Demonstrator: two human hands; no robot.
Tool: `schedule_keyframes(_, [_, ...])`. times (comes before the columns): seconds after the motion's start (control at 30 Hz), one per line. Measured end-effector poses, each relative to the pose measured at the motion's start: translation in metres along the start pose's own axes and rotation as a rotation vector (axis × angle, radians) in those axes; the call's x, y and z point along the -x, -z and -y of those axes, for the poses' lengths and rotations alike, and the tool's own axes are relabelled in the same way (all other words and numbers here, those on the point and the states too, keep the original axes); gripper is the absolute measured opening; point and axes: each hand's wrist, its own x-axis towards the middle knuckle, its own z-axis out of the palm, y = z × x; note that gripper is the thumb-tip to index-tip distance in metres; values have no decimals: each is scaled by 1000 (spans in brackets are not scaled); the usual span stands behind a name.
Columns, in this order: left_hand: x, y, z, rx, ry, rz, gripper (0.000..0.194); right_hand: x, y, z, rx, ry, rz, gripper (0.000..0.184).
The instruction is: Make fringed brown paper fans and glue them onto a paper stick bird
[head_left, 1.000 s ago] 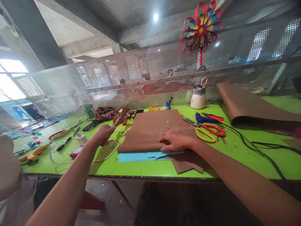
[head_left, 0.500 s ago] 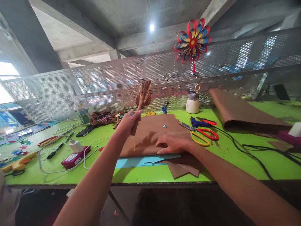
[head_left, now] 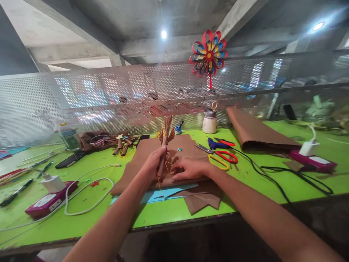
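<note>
My left hand is closed round the stem of a brown paper flower, which stands upright above the brown paper sheet. A thin yellow string hangs below the stem. My right hand lies on the brown sheet just right of the stem, its fingers reaching toward it. Beneath the brown sheet lie a blue paper sheet and brown paper offcuts.
On the green table: yellow scissors, red scissors, a blue glue gun, a white jar, a brown paper roll, black cables, magenta boxes with chargers, several brown paper pieces. A perforated screen stands behind, with a paper pinwheel.
My left hand took the brown paper flower from the pile at the back left, lifted it and brought it over the brown sheet beside my right hand. The view swung left.
</note>
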Motion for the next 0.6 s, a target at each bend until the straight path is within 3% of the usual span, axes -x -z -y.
schedule_keyframes(0.1, [0, 1, 15, 166, 70, 97, 27, 1, 8, -9, -55, 2, 0, 33])
schedule_keyframes(0.17, [1, 0, 20, 257, 91, 112, 25, 5, 18, -18, -63, -72, -47, 31])
schedule_keyframes(0.27, [3, -1, 23, 301, 73, 93, 24, 17, 43, -35, 59, -320, -227, 32])
schedule_keyframes(0.43, [6, -5, 20, 269, 15, 50, 23, 59, 84, -77, 312, -607, -277, 21])
schedule_keyframes(0.6, [9, -8, 19, 265, -8, 12, 24, 87, 86, -114, 530, -819, -270, 15])
